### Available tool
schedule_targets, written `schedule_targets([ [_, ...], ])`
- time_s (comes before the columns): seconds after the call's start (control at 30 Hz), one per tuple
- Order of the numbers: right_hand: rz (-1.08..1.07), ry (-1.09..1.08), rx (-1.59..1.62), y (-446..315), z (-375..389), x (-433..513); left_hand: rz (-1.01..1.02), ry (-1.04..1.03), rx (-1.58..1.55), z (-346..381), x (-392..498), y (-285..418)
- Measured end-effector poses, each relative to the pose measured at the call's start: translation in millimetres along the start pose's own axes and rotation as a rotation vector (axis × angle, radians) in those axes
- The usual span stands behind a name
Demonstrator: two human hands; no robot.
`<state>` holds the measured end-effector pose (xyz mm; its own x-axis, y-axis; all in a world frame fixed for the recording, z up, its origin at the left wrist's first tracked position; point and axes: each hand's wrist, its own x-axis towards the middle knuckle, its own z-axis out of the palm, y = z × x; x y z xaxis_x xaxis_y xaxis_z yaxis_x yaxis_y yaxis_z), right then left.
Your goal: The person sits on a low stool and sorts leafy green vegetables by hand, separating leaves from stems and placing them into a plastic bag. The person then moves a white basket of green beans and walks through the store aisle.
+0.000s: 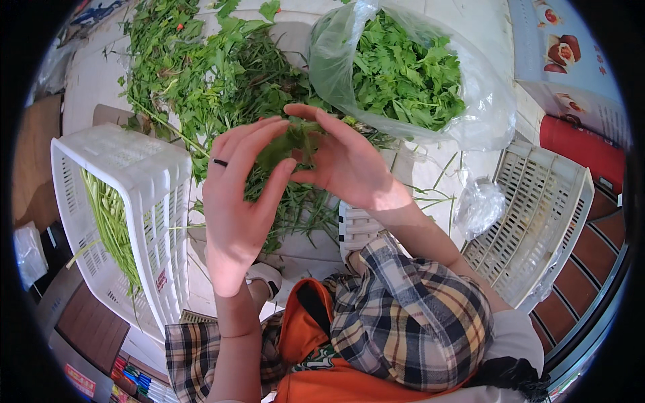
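My left hand (239,176), with a black ring on one finger, and my right hand (347,156) are raised close together. Between their fingers is a small leafy green sprig (305,136), its stem mostly hidden. Beneath the hands spreads a loose heap of leafy greens and thin grass-like stalks (216,85). Past my right hand, a clear plastic bag (484,116) lies with its mouth spread, full of green celery-like leaves (408,70). Left of my left hand, a white plastic basket (156,201) rests on its side with long green stems (111,226) inside.
A second slatted plastic basket (529,221) stands at the right, a crumpled clear bag (479,206) against it. Behind it are a printed carton (559,55) and a red box (579,148). My shoe (264,277) and plaid-covered knee (413,317) are close below the hands.
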<state>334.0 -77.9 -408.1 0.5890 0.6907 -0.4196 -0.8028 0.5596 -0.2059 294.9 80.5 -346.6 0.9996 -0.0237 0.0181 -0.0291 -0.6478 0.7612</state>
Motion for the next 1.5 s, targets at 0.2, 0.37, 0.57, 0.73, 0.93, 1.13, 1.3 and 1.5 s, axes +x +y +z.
schedule_targets([
  [0.2, -0.513, -0.107, -0.257, -44.5, 26.9, -54.3, -0.237, 0.396, -0.245, -16.0, -6.5, -19.9],
  [0.37, -1.076, -0.042, -1.047, -114.2, 18.1, -91.1, -0.183, 0.242, 0.268, -6.6, -13.1, -56.0],
  [0.57, -1.195, 0.393, -1.671, -120.1, -11.9, -79.4, -0.048, 0.123, 0.359, 65.3, 9.8, -126.9],
  [0.73, -1.173, 0.166, -1.372, -91.7, -8.6, -68.2, -0.150, 0.076, 0.496, 101.9, 42.3, -161.6],
  [0.93, -0.620, 0.129, -1.654, -24.7, -39.6, -28.1, -0.473, 0.253, -0.177, 71.6, 17.2, -161.3],
  [1.13, -0.622, 0.531, -2.159, 15.9, -107.5, 40.9, -0.344, 0.323, -0.854, 41.0, -19.1, -141.3],
  [1.3, -0.563, 0.473, -1.894, 9.4, -123.9, 60.9, -0.387, 0.339, -0.938, 46.5, -20.6, -130.7],
  [1.5, -0.304, 0.307, -1.024, -4.7, -78.7, 16.6, -0.489, 0.220, -0.492, 58.3, -21.5, -116.4],
])
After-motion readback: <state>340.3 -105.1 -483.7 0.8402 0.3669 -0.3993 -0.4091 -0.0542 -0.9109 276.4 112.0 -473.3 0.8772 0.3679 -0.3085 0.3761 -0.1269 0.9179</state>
